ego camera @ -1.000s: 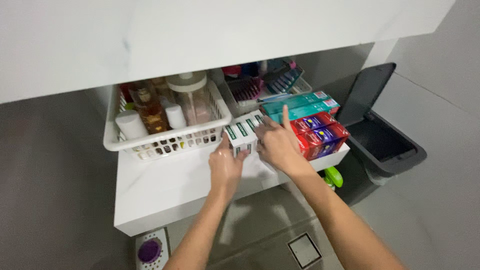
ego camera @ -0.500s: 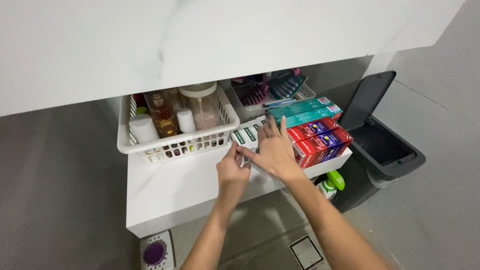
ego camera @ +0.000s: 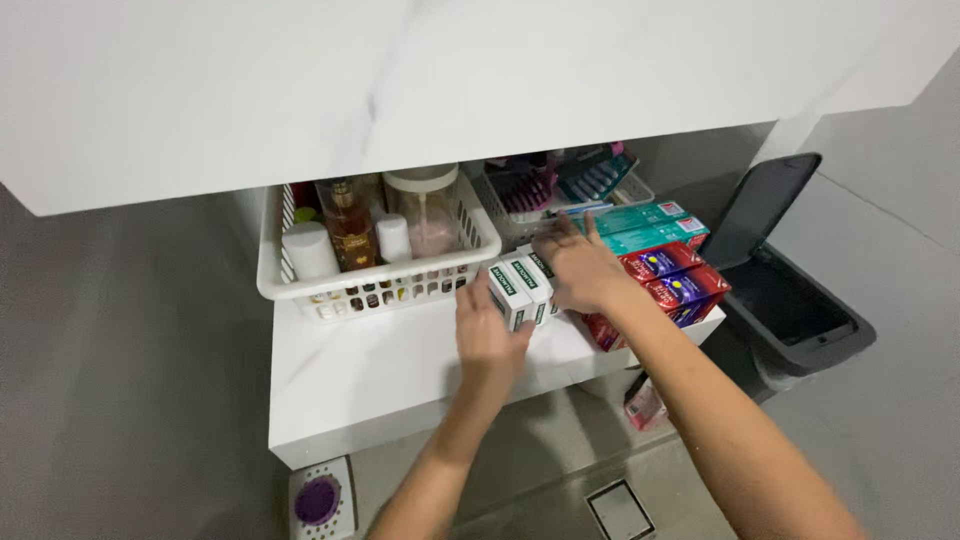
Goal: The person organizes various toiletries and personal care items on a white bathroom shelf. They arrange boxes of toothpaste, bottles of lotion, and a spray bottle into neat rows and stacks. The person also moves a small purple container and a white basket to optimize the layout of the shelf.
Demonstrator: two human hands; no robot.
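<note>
Since half a second ago, the white-and-green cartons have shifted forward toward the shelf's front edge, the left hand has closed around their near end, and the right hand has slid back to the far end, away from the red boxes.

A broad white marble-look worktop [ego camera: 400, 80] fills the upper picture. Beneath it sits a white shelf [ego camera: 350, 385], low over a grey floor. At right stands a dark pedal bin [ego camera: 800, 310] with its lid raised (nothing shows inside). On the shelf's left, a white slotted basket [ego camera: 375, 290] holds bottles: an amber one, white-capped ones and a clear pump bottle of pink liquid. Behind, a second basket holds hairbrushes and combs. To the right lie teal toothpaste boxes [ego camera: 640, 222] stacked above red toothpaste boxes [ego camera: 680, 285].

Between basket and red boxes, the small white-and-green cartons [ego camera: 522, 288] lie side by side, just beside the basket's front corner. The left hand [ego camera: 487, 335] grips their near end, fingers curled and clamped on the cartons. The right hand [ego camera: 580, 268] rests at their far end, fingers bent against them; whether it pinches or merely steadies, I cannot tell. A judgement: the cartons look gathered as one bundle, being squared up or lifted out.

On the floor sits a drain cover with a purple disc [ego camera: 318, 500].
</note>
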